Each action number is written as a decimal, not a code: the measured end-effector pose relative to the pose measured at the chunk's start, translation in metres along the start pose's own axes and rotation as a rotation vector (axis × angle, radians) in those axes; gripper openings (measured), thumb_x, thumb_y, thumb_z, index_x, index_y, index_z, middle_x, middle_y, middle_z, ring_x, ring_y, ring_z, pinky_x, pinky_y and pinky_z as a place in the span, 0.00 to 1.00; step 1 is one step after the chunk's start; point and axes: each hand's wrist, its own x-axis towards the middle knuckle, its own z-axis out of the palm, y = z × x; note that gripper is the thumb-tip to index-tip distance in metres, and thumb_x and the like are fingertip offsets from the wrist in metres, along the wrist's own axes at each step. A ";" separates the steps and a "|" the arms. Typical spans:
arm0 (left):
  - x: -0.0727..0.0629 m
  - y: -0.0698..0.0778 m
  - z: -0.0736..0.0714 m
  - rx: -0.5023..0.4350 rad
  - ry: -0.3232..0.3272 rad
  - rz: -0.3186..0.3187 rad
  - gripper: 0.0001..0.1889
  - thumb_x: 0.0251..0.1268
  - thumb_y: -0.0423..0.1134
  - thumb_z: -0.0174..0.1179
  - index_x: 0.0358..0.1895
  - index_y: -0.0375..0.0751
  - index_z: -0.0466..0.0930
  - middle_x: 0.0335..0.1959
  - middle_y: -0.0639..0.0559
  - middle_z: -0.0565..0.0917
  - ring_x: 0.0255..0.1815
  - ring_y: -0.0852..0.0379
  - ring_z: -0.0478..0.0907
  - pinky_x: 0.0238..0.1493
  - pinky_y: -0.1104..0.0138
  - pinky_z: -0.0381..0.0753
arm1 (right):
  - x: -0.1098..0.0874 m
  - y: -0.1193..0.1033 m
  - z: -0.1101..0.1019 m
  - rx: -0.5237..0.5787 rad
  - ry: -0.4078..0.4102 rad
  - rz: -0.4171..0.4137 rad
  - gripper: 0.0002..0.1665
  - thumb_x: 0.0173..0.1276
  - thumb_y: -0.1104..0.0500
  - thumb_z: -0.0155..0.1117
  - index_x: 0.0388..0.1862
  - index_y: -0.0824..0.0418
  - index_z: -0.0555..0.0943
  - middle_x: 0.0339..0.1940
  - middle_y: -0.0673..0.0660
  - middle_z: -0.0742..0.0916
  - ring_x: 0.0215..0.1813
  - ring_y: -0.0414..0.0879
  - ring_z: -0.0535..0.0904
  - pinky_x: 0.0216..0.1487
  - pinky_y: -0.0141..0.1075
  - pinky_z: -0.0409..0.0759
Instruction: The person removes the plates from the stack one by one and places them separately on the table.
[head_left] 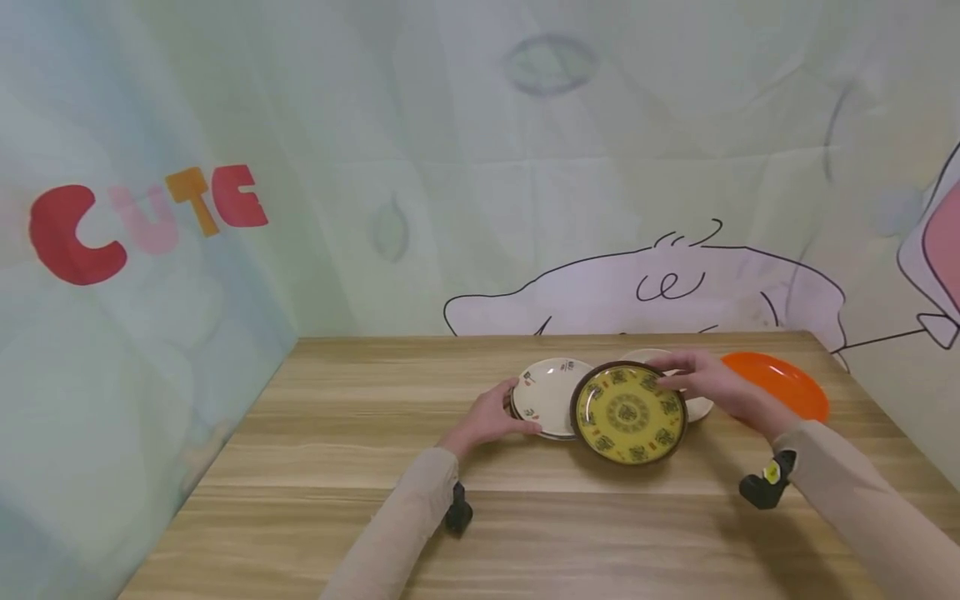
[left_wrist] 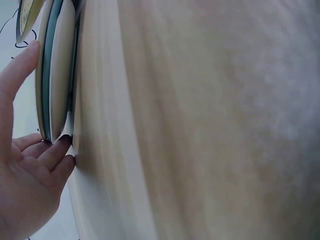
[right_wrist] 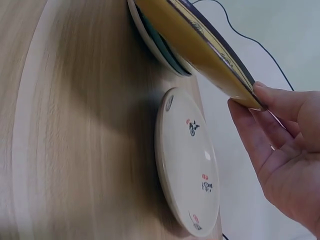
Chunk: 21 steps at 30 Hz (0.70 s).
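Right hand is pinching yellow plate, holding it between itself and left hand, which is gripping plate stack.

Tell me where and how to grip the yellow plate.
Take the yellow plate by its right rim, from the right, pinching from above and below, as the right hand does. It's tilted and raised off the table, so that edge's underside looks reachable; the left side overlaps the plate stack in the head view.
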 end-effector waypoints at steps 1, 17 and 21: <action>0.000 0.000 0.000 -0.001 0.000 0.001 0.50 0.40 0.49 0.72 0.67 0.33 0.56 0.65 0.38 0.64 0.65 0.45 0.61 0.65 0.57 0.60 | -0.002 0.001 -0.001 -0.002 -0.002 0.001 0.28 0.62 0.58 0.60 0.60 0.67 0.69 0.61 0.68 0.72 0.53 0.53 0.75 0.48 0.43 0.79; 0.001 -0.001 0.001 -0.019 -0.006 0.002 0.50 0.40 0.50 0.72 0.67 0.33 0.55 0.65 0.37 0.63 0.65 0.45 0.62 0.65 0.57 0.60 | -0.023 0.012 -0.013 -0.033 -0.084 0.011 0.25 0.60 0.58 0.63 0.56 0.65 0.74 0.52 0.60 0.81 0.49 0.46 0.75 0.46 0.38 0.77; 0.002 -0.002 0.001 -0.011 -0.004 0.003 0.50 0.40 0.50 0.72 0.67 0.33 0.55 0.65 0.38 0.63 0.65 0.46 0.62 0.66 0.57 0.59 | -0.027 0.016 -0.015 -0.008 -0.113 0.023 0.27 0.60 0.59 0.63 0.57 0.68 0.72 0.52 0.62 0.80 0.48 0.46 0.75 0.46 0.37 0.78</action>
